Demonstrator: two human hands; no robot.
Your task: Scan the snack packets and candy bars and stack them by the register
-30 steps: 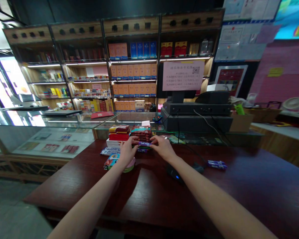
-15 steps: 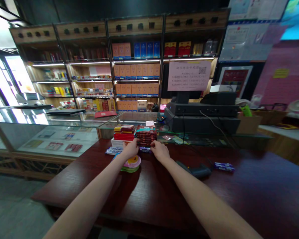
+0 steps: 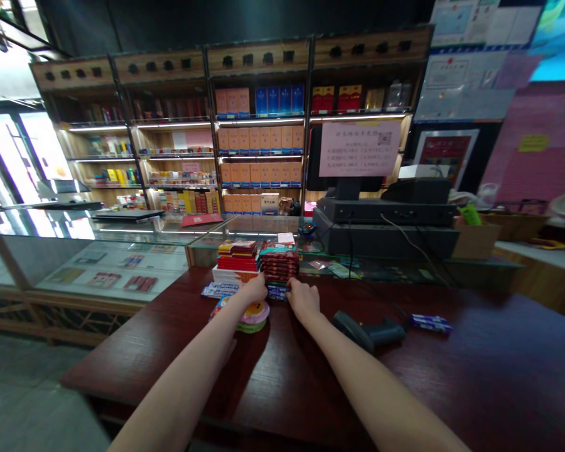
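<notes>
At the far edge of the dark table (image 3: pixel 311 389), the left hand (image 3: pixel 254 290) and right hand (image 3: pixel 302 299) pinched a small purple pack (image 3: pixel 277 292) from both ends, under the stack of dark red packs (image 3: pixel 279 262). Squaring-up looked underway; next came a careful nudge against the stack, avoiding the scanner (image 3: pixel 370 331).

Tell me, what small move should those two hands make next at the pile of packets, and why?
Probably slide the purple packets fully under the dark red stack and square the edges. Both the left hand and right hand rest at the stack's base on the counter, pinching those packets from either side, and they seem to jut out.
</notes>
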